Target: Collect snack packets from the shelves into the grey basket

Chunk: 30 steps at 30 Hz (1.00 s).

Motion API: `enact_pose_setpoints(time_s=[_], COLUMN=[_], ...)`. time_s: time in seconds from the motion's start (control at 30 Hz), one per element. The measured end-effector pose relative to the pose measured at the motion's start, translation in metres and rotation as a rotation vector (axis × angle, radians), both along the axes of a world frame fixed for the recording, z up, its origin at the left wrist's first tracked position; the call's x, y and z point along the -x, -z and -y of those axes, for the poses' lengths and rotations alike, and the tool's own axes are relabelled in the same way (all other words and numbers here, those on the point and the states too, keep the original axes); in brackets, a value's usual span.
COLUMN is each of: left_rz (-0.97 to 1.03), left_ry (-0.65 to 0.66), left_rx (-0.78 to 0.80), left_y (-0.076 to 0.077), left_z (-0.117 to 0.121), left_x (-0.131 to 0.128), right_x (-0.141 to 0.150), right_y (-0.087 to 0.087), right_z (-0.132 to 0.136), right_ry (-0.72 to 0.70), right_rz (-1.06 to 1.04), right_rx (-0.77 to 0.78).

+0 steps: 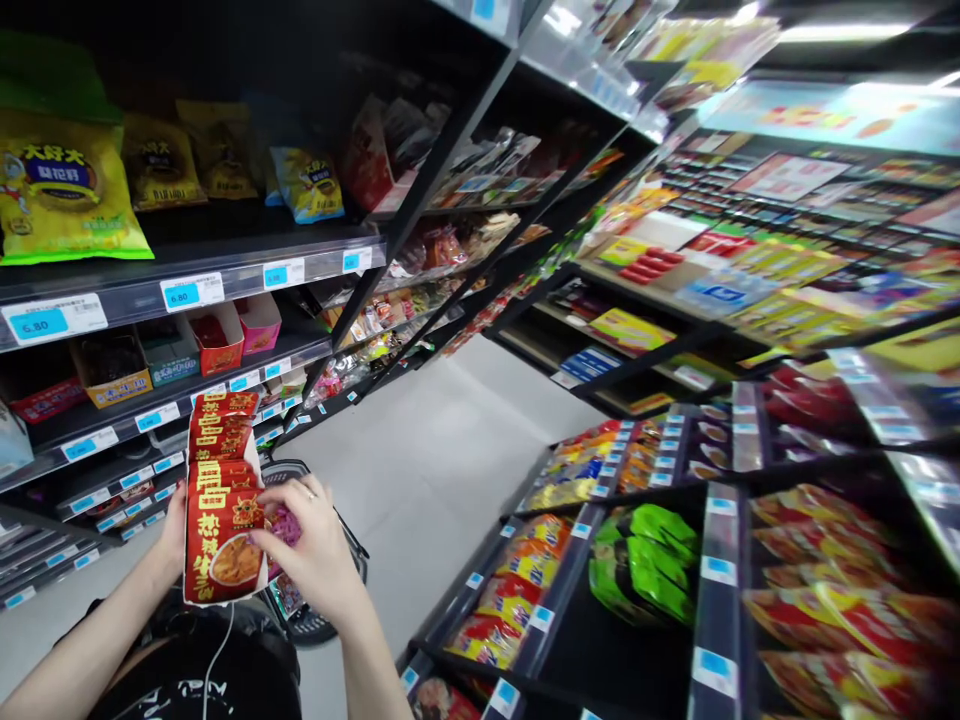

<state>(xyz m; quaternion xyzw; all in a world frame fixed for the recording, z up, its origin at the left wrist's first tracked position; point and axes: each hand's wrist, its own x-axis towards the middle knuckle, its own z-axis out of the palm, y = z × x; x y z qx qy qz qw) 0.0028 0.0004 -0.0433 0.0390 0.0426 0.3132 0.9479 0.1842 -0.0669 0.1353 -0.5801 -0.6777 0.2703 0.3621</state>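
I hold a red and white strip of joined snack packets upright in front of me, low on the left. My left hand grips its left edge from behind, mostly hidden by the packets. My right hand, a ring on one finger, is closed on the strip's right edge and on a small purple packet. Below the hands sits a dark shopping basket with packets in it.
Black shelves with snack bags and blue price tags run along the left. More snack shelves stand on the right. A grey floor aisle lies between them. A white earphone cord hangs over my dark top.
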Motion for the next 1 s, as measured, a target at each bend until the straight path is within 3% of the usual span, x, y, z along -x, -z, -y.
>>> enact_pose_setpoints(time_s=[0.17,0.37,0.63,0.8,0.9,1.0], left_rz=[-0.06,-0.125,-0.138,-0.181,-0.201,-0.212], left_ry=[-0.024,-0.005,-0.005,-0.018,-0.022,-0.024], left_rx=[0.01,0.055,0.077,0.113,0.136,0.131], left_y=[-0.001,-0.001,0.004,0.005,0.005,0.002], left_z=[-0.002,-0.006,-0.01,-0.012,-0.012,-0.011], left_x=[0.0,0.0,-0.006,-0.006,-0.005,-0.003], right_x=[0.005,0.003,0.004,0.004,0.003,0.001], right_y=[0.013,0.011,0.016,0.003,-0.007,-0.006], right_z=[-0.01,-0.009,-0.005,-0.016,-0.026,-0.035], right_ry=[0.181,0.069,0.078,0.152,0.217,0.226], right_rz=[-0.023,-0.099,-0.158,-0.63,-0.802,-0.984], right_rx=[0.033,0.082,0.144,0.12,0.079,0.062])
